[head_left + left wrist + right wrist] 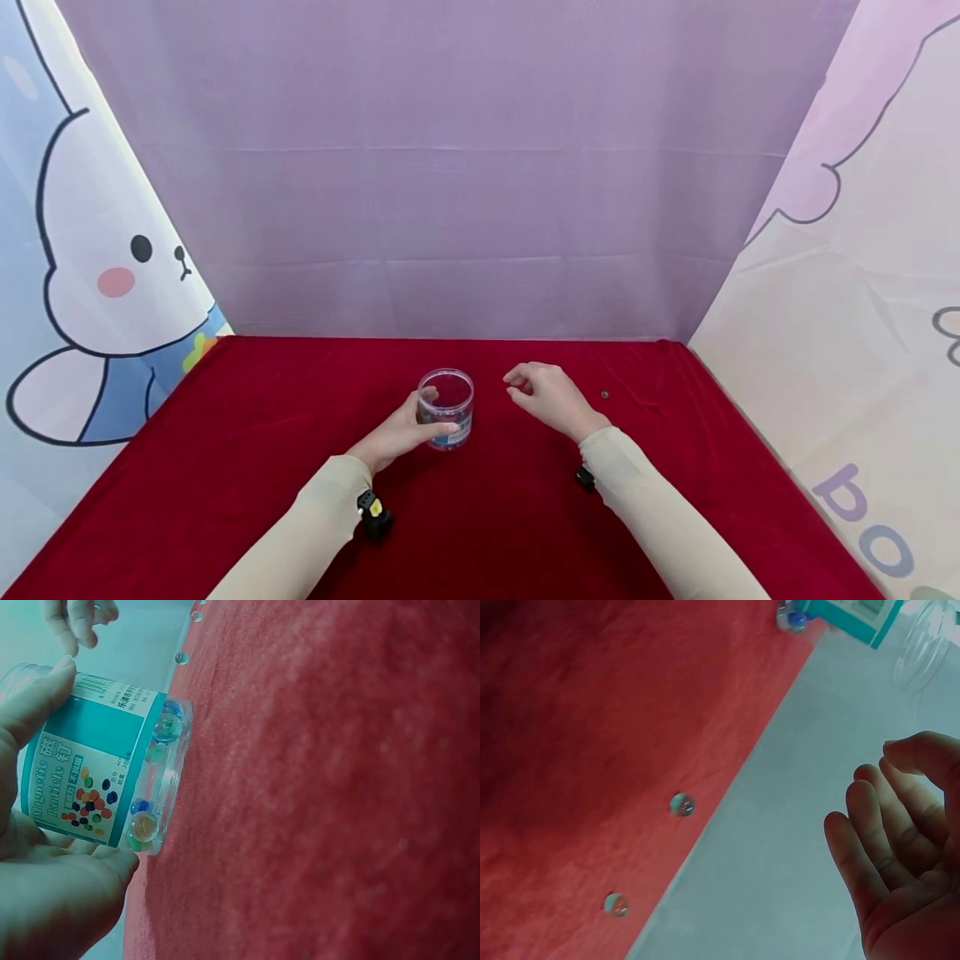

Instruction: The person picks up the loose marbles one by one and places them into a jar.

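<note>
My left hand (397, 433) grips a clear plastic jar (446, 392), thumb on one side and fingers round the other. The jar stands upright on the red cloth, its top uncovered. A teal and white label (82, 761) wraps it, and several coloured glass beads (146, 825) lie at its bottom. To the right of the jar, my right hand (551, 398) hovers above the cloth with loosely bent fingers and nothing visible between them. One small clear bead (604, 394) lies beyond that hand; the right wrist view has two loose beads (682, 804) on the cloth.
Red velvety cloth (480, 517) covers the table. A plain purple curtain (450, 167) hangs behind its far edge. Printed cartoon cloths stand at the left (127, 275) and right (847, 333) sides.
</note>
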Tool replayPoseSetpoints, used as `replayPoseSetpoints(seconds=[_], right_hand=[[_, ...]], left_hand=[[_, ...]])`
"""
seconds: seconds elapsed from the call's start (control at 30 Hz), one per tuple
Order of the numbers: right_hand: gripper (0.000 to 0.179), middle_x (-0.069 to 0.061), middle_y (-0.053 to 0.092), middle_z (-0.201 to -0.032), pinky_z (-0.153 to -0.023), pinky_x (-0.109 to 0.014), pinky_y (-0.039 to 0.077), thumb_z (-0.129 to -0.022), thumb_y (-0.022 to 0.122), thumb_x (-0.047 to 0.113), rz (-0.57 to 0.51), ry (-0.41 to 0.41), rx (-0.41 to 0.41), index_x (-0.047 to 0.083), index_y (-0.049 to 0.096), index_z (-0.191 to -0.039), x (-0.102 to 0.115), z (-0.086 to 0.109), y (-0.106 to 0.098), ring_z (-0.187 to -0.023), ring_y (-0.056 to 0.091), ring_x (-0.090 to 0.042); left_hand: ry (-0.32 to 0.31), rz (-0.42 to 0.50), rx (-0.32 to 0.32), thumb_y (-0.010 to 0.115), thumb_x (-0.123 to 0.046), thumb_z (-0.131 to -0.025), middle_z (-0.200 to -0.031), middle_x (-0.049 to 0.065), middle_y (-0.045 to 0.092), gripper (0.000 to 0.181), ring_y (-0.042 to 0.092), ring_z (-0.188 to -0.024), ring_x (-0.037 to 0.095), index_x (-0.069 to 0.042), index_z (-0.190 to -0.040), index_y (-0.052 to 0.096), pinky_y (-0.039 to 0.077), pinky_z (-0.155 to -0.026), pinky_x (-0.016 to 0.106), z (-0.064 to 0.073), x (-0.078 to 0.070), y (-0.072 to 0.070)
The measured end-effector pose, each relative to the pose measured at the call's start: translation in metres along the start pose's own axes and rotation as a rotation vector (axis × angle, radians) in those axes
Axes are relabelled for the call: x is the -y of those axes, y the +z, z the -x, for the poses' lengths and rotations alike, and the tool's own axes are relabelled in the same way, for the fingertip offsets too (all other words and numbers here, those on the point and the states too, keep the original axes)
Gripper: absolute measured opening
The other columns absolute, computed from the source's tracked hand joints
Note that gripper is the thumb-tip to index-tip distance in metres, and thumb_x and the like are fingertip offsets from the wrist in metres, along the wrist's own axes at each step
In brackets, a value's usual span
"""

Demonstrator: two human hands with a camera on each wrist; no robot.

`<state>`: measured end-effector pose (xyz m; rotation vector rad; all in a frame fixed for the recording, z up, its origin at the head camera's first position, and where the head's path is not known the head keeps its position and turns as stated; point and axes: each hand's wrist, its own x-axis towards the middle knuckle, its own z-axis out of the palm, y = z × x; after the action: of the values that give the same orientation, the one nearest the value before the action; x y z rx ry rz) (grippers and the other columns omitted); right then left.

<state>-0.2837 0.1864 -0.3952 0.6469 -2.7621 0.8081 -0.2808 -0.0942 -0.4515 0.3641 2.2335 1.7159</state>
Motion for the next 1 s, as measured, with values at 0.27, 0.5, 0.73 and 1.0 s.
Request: replayPoseSetpoints(seconds=[0.27,0.5,0.73,1.0], right_hand=[[0.017,0.006,0.067,-0.099,-0.077,-0.031,0.054,-0.094,0.072,0.014,-0.012,0.069,0.008,0.016,0.072,-0.110,-0.020,0.002,-0.003,-0.088,0.062,-0.011],[0.017,0.002,0.068,-0.097,-0.077,-0.034,0.054,-0.093,0.071,0.011,-0.017,0.111,0.037,0.009,0.072,-0.110,-0.038,0.002,0.001,-0.089,0.063,-0.015],[0.020,0.000,0.069,-0.098,-0.079,-0.036,0.055,-0.092,0.073,0.013,0.015,0.169,0.068,0.006,0.072,-0.111,-0.051,-0.001,0.008,-0.091,0.064,-0.018],[0.022,-0.004,0.070,-0.105,-0.084,-0.037,0.055,-0.091,0.074,0.014,0.064,0.214,0.110,0.005,0.072,-0.112,-0.057,-0.006,0.009,-0.098,0.066,-0.021]], left_hand=[[-0.005,-0.006,0.003,0.080,-0.039,-0.086,-0.159,0.012,0.029,0.095,0.031,-0.140,0.036,-0.011,-0.156,0.022,0.034,-0.109,0.061,0.000,0.000,0.000],[-0.006,-0.009,0.000,0.080,-0.038,-0.086,-0.159,0.012,0.029,0.096,0.031,-0.140,0.036,-0.010,-0.157,0.022,0.034,-0.108,0.061,0.001,0.001,0.000],[-0.008,-0.023,-0.006,0.079,-0.039,-0.086,-0.159,0.012,0.029,0.096,0.031,-0.140,0.035,-0.010,-0.157,0.022,0.033,-0.109,0.060,0.000,0.002,-0.001],[-0.004,-0.006,-0.004,0.080,-0.039,-0.086,-0.159,0.012,0.029,0.095,0.031,-0.140,0.035,-0.011,-0.156,0.023,0.034,-0.108,0.061,-0.001,0.002,-0.001]])
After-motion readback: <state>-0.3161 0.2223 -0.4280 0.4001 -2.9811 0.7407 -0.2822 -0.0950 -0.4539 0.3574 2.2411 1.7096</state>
